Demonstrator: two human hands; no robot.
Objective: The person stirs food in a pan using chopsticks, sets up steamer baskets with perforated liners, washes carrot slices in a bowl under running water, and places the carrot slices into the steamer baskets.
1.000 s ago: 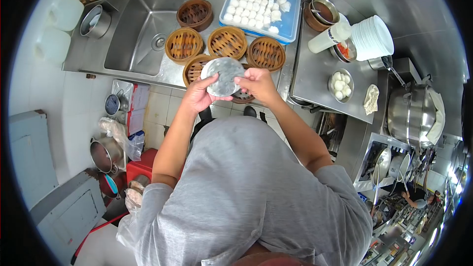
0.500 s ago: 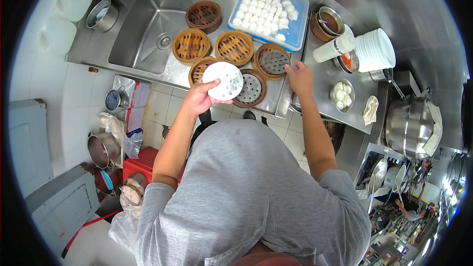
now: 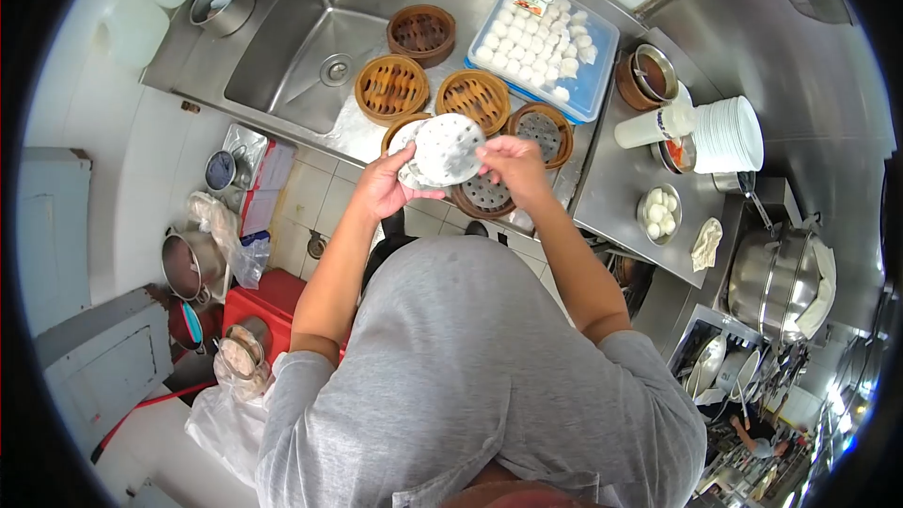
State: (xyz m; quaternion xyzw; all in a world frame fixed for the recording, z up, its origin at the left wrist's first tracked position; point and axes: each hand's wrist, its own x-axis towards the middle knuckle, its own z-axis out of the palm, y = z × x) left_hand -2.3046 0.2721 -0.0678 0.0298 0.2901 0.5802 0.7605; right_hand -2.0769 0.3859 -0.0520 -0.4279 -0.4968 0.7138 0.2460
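My left hand (image 3: 382, 188) grips a stack of round white perforated paper liners (image 3: 406, 175) from the left side. My right hand (image 3: 517, 169) pinches the right edge of the top paper liner (image 3: 449, 150), which is shifted over the stack. Below and right of the hands, one bamboo steamer (image 3: 501, 211) has a perforated liner in it, partly hidden. Another lined steamer (image 3: 566, 144) stands behind my right hand. Slatted bamboo steamers (image 3: 391, 91) stand farther back, one partly covered by the papers. A darker steamer (image 3: 420, 35) is behind them.
A blue tray (image 3: 594, 99) of white dough balls sits at the back. A sink (image 3: 282, 75) lies to the left. On the right counter are stacked white plates (image 3: 732, 134), a bowl of white balls (image 3: 659, 214) and a cloth (image 3: 705, 243). Another person (image 3: 752, 437) is far right.
My right hand has moved left from the lined steamer to the papers and now pinches the top liner. That liner has slid right relative to the stack. The view has shifted slightly.
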